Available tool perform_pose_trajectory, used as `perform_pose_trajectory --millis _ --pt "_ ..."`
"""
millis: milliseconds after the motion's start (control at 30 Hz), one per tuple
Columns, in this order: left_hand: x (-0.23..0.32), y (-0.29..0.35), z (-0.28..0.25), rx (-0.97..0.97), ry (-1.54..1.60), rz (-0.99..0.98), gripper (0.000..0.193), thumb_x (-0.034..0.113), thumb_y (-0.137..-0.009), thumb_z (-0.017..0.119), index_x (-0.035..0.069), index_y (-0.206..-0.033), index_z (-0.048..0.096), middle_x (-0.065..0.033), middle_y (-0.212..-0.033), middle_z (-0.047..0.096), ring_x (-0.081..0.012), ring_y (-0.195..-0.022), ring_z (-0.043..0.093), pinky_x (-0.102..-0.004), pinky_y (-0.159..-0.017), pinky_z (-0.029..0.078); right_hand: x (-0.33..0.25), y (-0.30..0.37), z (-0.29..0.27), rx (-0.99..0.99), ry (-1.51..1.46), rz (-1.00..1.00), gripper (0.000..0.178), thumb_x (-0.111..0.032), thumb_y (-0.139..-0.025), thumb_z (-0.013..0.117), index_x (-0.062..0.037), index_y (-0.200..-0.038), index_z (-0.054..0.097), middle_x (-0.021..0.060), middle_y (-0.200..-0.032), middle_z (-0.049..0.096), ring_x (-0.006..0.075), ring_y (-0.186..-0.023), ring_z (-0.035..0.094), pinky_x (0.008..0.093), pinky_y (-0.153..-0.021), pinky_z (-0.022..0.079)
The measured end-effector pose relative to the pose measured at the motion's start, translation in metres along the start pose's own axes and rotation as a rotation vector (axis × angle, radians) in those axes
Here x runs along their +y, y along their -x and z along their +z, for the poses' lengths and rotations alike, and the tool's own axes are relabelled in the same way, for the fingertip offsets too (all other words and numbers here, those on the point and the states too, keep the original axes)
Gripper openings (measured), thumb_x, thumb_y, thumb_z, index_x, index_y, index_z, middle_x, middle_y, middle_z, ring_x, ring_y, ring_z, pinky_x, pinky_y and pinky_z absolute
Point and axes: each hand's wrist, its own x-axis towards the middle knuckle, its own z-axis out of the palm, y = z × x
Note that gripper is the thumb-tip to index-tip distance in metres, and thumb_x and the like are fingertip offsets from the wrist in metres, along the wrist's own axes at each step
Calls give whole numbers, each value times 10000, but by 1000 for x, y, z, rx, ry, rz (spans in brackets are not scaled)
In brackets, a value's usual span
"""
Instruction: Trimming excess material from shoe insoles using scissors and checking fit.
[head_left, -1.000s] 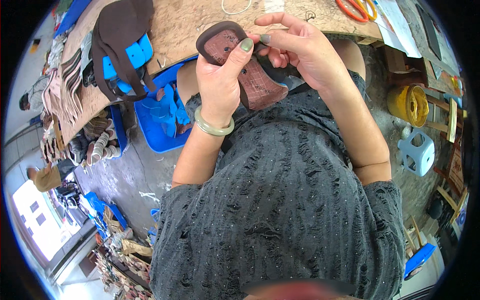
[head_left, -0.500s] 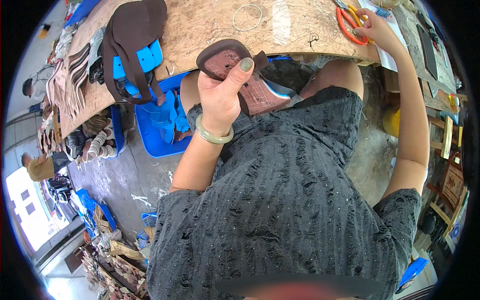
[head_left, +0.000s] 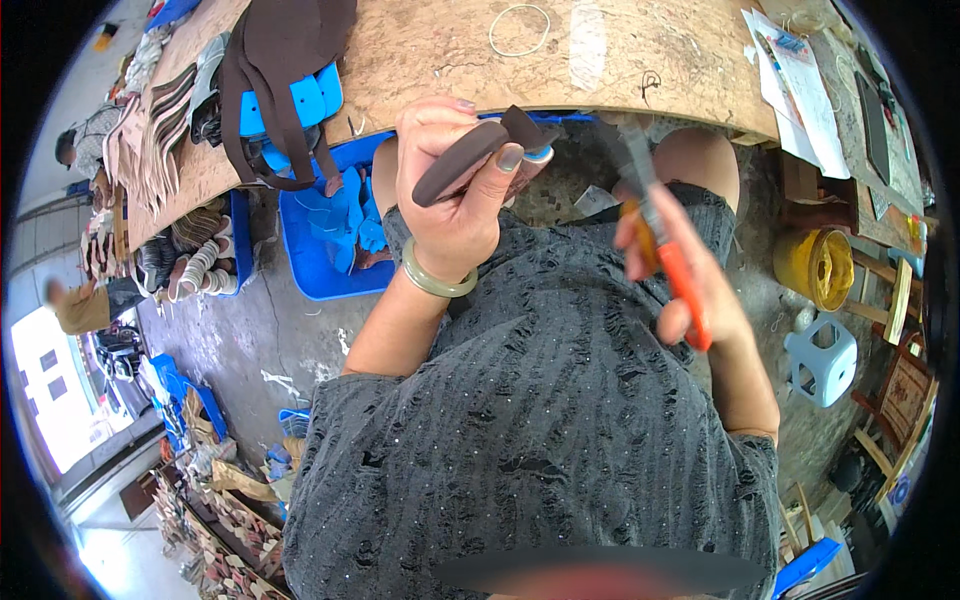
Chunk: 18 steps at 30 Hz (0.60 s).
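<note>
My left hand (head_left: pixel 445 220) is wrapped round a shoe sole (head_left: pixel 462 163) with a dark brown edge, held up in front of the table. The sole is turned nearly edge-on, and a short brown strip end (head_left: pixel 523 127) sticks up past my thumb. A bit of blue and white edging shows at its far end. To the right, above my lap, my right hand (head_left: pixel 705 275) grips scissors (head_left: pixel 683 288) with orange and yellow handles. Their blades point away from me toward the table edge, apart from the sole, and are blurred by motion.
On the wooden table (head_left: pixel 440 60) lie dark brown strips (head_left: pixel 285 50), blue pieces (head_left: pixel 262 112), a rubber band (head_left: pixel 520 30) and papers (head_left: pixel 800 95). Below stands a blue crate (head_left: pixel 335 292) of blue scraps. A yellow bucket (head_left: pixel 815 270) and pale blue stool (head_left: pixel 822 360) are at right.
My right hand has come from the table's far right down to my lap, bringing the scissors. My left hand has tilted the sole from face-on to edge-on.
</note>
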Motion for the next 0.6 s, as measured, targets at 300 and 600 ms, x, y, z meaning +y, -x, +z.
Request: perform_pose_trajectory --millis 300,600 --pt "26 7 3 -30 -223 201 309 121 -703 794 107 -922 576 -41 -898 557 -246 -895 514 -365 -797 427 -4 0 17 -46 557 -127 1038 -588 -532 801 -46 -1326 410 172 -1140 562 361 -1051 574 385 -887 453" --pt "26 13 6 -93 -52 122 313 62 -662 792 113 -910 608 -29 -883 575 -201 -831 523 -311 -749 409 9 10 15 2 348 -79 860 -451 -617 825 -29 -1284 485 79 -1069 564 166 -838 541 278 -735 448"
